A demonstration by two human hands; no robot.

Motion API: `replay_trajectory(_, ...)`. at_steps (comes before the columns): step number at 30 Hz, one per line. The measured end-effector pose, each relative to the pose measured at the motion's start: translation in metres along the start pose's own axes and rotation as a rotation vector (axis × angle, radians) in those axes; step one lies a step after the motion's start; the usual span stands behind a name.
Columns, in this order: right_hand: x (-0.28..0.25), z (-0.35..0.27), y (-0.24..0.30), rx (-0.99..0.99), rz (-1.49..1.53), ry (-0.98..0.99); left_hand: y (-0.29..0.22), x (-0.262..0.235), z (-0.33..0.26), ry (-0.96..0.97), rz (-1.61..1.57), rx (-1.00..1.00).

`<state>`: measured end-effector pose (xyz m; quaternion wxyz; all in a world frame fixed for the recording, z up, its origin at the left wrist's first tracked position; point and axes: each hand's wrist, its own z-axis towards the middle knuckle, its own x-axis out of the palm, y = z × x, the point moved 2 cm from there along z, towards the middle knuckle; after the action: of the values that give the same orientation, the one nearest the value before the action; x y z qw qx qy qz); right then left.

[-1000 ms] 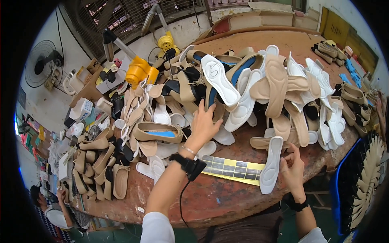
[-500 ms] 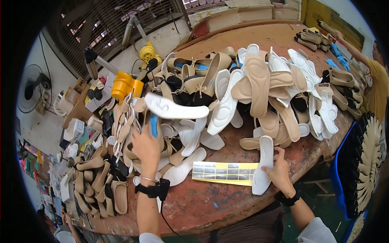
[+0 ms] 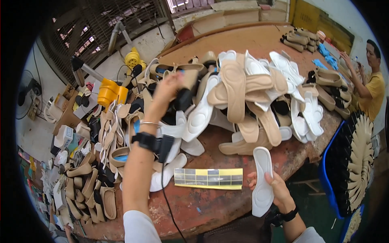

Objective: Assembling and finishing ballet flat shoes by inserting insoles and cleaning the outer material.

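My right hand (image 3: 279,192), at the near right of the table, holds a white shoe insole (image 3: 262,182) upright between thumb and fingers. Beside it on the table lies a yellow sheet with silvery rectangular labels (image 3: 208,178). My left hand (image 3: 168,89) reaches over the far pile, its fingers closed on a beige flat shoe with a black toe (image 3: 190,79). Motion blurs that shoe and my fingertips. Right of it are a white insole (image 3: 201,111) and a beige insole (image 3: 234,91), part of a heap of insoles lying over shoes.
Beige shoes (image 3: 108,202) crowd the table's left end. A yellow pipe fitting (image 3: 109,93) stands behind the left pile. Off the right edge is a blue-rimmed rack of beige and black pieces (image 3: 360,162). A person in a yellow shirt (image 3: 372,93) is at the far right.
My left hand has moved up and away from the left pile to the far shoes. My right hand has lifted the white insole off the label sheet and nearer me. The view has shifted slightly.
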<state>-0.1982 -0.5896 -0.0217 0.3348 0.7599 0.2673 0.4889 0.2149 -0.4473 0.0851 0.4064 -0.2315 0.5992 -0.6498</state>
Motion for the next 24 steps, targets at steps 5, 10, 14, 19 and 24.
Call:
replay_trajectory(5, -0.025, -0.004, -0.010, 0.032, -0.058, 0.009, -0.097, -0.010, -0.145, 0.068, -0.237, 0.305)
replay_trajectory(10, 0.000, 0.001, -0.004, 0.022, -0.276, -0.042, -0.107, 0.019, -0.328, -0.155, 0.083, -0.326)
replay_trajectory(14, 0.038, 0.001, -0.003, -0.329, -0.817, 0.160, -0.014, 0.079, -0.381, -0.214, -0.078, -0.675)
replay_trajectory(19, 0.091, -0.008, -0.042, -0.685, -1.351, 0.416, 0.009, 0.089, -0.422, -0.134, 0.539, -0.386)
replay_trajectory(24, 0.115, -0.006, -0.122, -0.809, -1.394, 0.640, 0.045, 0.029, -0.473, 0.042, 1.186, -0.310)
